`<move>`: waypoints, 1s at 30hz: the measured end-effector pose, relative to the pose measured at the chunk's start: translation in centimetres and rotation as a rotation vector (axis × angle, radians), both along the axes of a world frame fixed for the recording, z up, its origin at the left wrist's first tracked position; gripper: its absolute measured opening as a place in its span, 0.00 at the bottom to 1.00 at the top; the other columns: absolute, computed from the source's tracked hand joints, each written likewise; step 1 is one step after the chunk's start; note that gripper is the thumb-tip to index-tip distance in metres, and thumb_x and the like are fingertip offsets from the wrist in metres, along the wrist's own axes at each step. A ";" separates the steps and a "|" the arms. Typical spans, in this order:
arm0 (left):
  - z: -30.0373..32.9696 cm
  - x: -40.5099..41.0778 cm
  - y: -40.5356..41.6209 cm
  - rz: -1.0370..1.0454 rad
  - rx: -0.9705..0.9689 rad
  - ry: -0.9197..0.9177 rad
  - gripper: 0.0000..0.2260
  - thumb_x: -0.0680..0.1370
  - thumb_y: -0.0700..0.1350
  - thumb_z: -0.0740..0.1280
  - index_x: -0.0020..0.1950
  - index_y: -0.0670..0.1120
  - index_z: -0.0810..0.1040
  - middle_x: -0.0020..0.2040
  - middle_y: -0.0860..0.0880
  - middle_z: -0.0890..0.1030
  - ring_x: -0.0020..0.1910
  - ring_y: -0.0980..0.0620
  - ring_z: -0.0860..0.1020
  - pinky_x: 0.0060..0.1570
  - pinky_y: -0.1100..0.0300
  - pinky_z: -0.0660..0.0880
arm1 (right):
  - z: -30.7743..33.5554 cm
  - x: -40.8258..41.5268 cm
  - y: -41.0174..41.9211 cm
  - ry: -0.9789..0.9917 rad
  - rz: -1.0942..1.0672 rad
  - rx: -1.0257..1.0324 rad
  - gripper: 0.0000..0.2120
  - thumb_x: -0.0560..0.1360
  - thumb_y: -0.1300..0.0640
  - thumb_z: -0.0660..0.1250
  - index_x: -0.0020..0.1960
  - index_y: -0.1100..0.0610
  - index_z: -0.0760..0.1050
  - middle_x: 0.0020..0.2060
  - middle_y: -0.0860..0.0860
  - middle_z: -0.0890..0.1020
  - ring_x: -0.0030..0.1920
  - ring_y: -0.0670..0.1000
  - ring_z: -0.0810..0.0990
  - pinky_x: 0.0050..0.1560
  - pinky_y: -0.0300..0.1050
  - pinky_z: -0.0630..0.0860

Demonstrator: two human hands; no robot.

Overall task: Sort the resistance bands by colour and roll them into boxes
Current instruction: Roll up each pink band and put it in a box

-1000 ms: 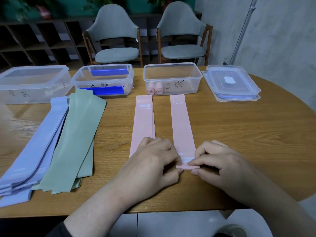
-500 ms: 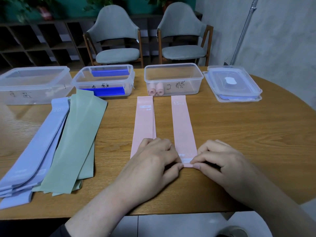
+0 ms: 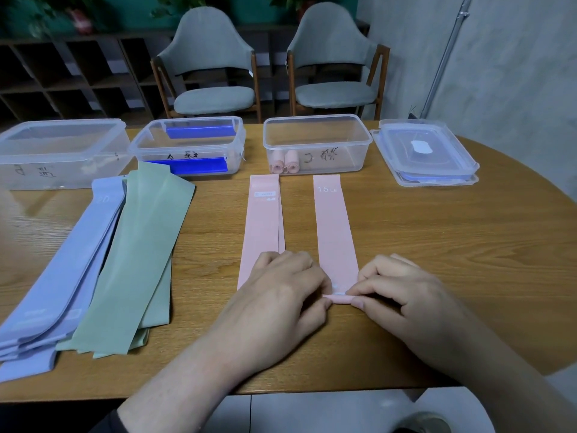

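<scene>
Pink band [image 3: 334, 232] lies lengthwise, running away from both hands; left hand [image 3: 281, 295] and right hand [image 3: 402, 295] pinch its rolled near end, one per side.

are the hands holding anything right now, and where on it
Yes: the left hand and right hand both pinch the near end of the right-hand pink band, where a small roll has started. The rest lies flat on the table.
</scene>
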State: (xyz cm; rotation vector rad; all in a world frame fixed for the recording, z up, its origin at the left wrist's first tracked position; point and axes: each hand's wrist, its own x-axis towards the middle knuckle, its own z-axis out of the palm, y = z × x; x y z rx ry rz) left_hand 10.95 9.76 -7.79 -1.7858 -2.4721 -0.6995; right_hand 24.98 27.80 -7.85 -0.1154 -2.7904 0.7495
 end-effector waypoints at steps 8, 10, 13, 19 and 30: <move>-0.3 -0.1 0.0 0.018 0.031 -0.026 0.08 0.80 0.55 0.63 0.51 0.56 0.80 0.48 0.59 0.73 0.52 0.59 0.70 0.61 0.58 0.65 | 0.0 -0.1 0.1 -0.025 -0.033 -0.010 0.06 0.77 0.49 0.66 0.49 0.44 0.82 0.44 0.36 0.77 0.53 0.42 0.74 0.52 0.36 0.68; -0.4 -0.2 0.0 0.023 0.028 -0.020 0.07 0.80 0.55 0.63 0.53 0.56 0.79 0.49 0.60 0.74 0.54 0.58 0.72 0.62 0.56 0.65 | 0.1 -0.1 0.2 -0.027 -0.044 -0.022 0.06 0.76 0.48 0.67 0.50 0.43 0.83 0.46 0.36 0.77 0.55 0.42 0.73 0.53 0.33 0.67; -0.4 -0.2 0.1 0.024 0.011 0.002 0.09 0.79 0.57 0.64 0.54 0.57 0.78 0.51 0.60 0.75 0.55 0.58 0.72 0.62 0.55 0.66 | 0.0 0.0 0.3 -0.053 -0.045 -0.011 0.08 0.75 0.48 0.69 0.53 0.44 0.82 0.47 0.35 0.76 0.56 0.41 0.72 0.54 0.33 0.65; -0.5 -0.2 0.1 0.026 0.001 -0.003 0.09 0.77 0.58 0.66 0.55 0.58 0.76 0.51 0.60 0.73 0.56 0.58 0.71 0.63 0.56 0.66 | -0.1 -0.3 0.0 -0.022 -0.052 0.018 0.08 0.77 0.50 0.67 0.53 0.46 0.83 0.46 0.36 0.75 0.54 0.42 0.72 0.53 0.36 0.67; -0.4 -0.1 0.1 0.030 0.017 0.004 0.09 0.79 0.55 0.62 0.50 0.53 0.79 0.48 0.59 0.73 0.52 0.57 0.71 0.60 0.55 0.67 | 0.1 -0.2 0.1 -0.022 -0.014 0.006 0.05 0.78 0.53 0.68 0.51 0.46 0.82 0.45 0.37 0.78 0.52 0.43 0.74 0.53 0.34 0.66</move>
